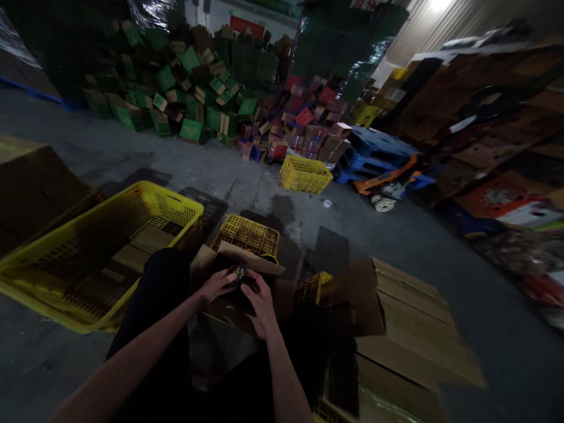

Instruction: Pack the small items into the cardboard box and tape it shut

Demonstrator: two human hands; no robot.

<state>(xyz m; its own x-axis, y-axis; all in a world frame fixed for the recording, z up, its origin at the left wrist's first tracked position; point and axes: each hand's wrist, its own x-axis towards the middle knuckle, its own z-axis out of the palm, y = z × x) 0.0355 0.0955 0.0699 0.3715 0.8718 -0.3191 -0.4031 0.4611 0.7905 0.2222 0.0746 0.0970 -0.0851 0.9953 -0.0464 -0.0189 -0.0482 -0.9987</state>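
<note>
The left hand (219, 283) grips the small shiny thing (239, 273) above an open box (251, 258), the right hand (261, 298) close against it — whether that one clamps too, one cannot tell; a light, steady fingertip hold, low over the box, seems best. Counted from the left: one brown carton (39, 194), one big yellow crate (167, 202), at least three smaller yellow crates (306, 176), one large carton (418, 323).

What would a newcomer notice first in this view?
Probably the big yellow crate at left, beside the knee, then the heap of green boxes on the floor beyond. At centre, the left hand and right hand hold a small shiny thing over an open cardboard box.
</note>
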